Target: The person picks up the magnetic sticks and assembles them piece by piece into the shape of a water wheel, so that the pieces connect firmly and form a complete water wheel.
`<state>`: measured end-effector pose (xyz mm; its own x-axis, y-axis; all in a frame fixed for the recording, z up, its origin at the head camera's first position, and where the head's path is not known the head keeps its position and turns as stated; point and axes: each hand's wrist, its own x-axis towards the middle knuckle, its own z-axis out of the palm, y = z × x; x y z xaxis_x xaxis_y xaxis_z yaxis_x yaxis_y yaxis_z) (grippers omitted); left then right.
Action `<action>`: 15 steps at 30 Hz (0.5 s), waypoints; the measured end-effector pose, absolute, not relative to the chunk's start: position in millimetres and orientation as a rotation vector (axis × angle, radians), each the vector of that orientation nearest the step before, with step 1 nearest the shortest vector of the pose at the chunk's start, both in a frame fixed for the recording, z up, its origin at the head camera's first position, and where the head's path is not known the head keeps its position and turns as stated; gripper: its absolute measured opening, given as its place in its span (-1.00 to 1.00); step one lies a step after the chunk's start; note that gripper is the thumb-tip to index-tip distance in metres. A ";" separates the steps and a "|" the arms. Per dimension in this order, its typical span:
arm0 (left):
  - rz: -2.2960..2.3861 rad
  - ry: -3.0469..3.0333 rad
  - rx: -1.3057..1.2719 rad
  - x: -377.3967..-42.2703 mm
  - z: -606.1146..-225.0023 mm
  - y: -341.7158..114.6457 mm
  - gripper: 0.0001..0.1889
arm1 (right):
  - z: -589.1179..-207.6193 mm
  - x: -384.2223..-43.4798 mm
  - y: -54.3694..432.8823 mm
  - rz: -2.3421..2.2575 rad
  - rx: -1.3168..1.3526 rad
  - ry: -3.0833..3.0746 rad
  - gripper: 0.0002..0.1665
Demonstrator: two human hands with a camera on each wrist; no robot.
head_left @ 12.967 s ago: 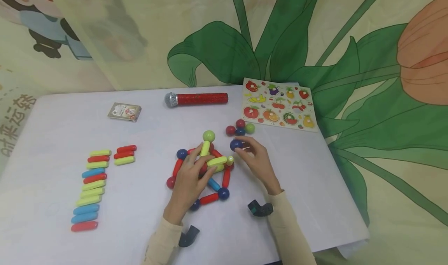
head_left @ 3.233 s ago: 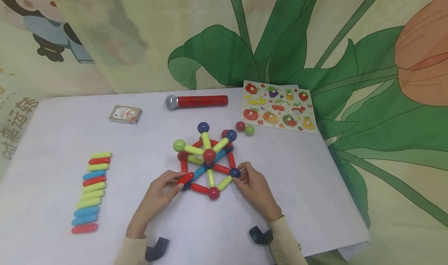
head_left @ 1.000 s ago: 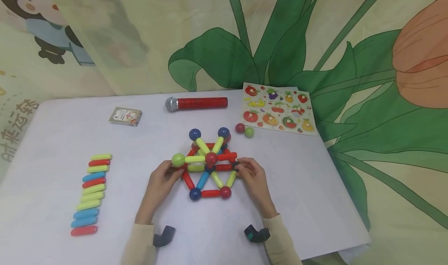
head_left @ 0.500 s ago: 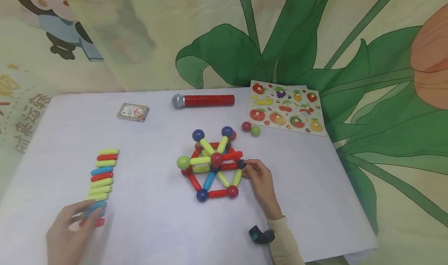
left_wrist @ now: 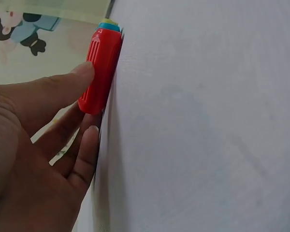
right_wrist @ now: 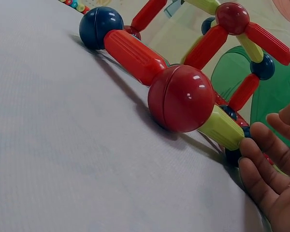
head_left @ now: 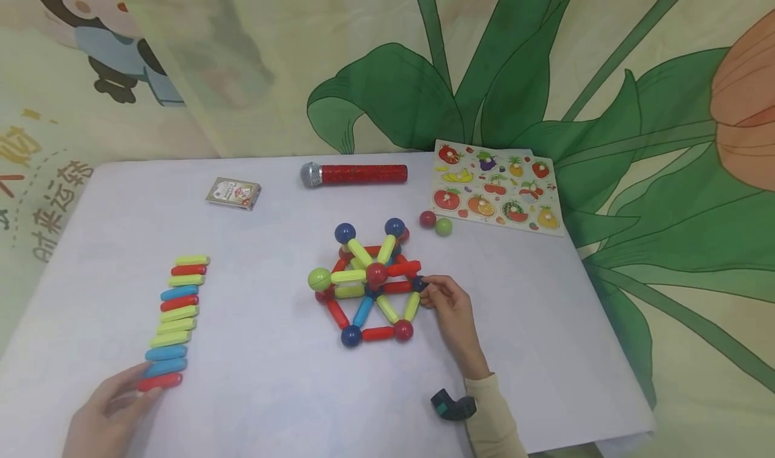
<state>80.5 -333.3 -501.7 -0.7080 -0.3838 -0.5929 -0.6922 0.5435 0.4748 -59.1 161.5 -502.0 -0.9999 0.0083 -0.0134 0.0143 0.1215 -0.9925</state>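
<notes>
At the lower left, my left hand pinches the red magnetic stick at the near end of a column of sticks. The left wrist view shows the thumb on the red stick's ribbed side, with fingers beneath. My right hand holds the dark blue ball at the right corner of a ball-and-stick structure; its fingertips partly hide that ball. A red centre ball carries raised yellow sticks, and one red stick whose outer end bears no ball.
Yellow, red and blue sticks lie in the left column. A red ball and a green ball sit by the fruit puzzle board. A red microphone and a small card box lie farther back.
Balls and sticks have joined the structure, including the red stick my left hand held earlier. My left hand has left it for the stick column; my right hand stays at the blue ball.
</notes>
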 end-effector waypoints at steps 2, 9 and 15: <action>0.986 2.366 -0.887 80.5 -502.4 -333.3 -0.06 | -502.8 -59.1 161.4 -2.080 0.019 2.359 -0.78; 0.965 2.361 -1.039 84.2 -506.7 -329.4 -0.08 | -502.5 -59.4 160.9 -2.077 0.046 2.330 -0.78; 0.985 2.339 -1.111 86.9 -512.1 -329.1 -0.14 | -502.4 -60.1 161.5 -2.084 0.055 2.321 -0.78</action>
<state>86.9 -329.1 -512.1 -0.6215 -0.5252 -0.5813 -0.7829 0.4450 0.4349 -60.1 161.5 -502.4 -0.9991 0.0117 -0.0398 0.0408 0.1067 -0.9935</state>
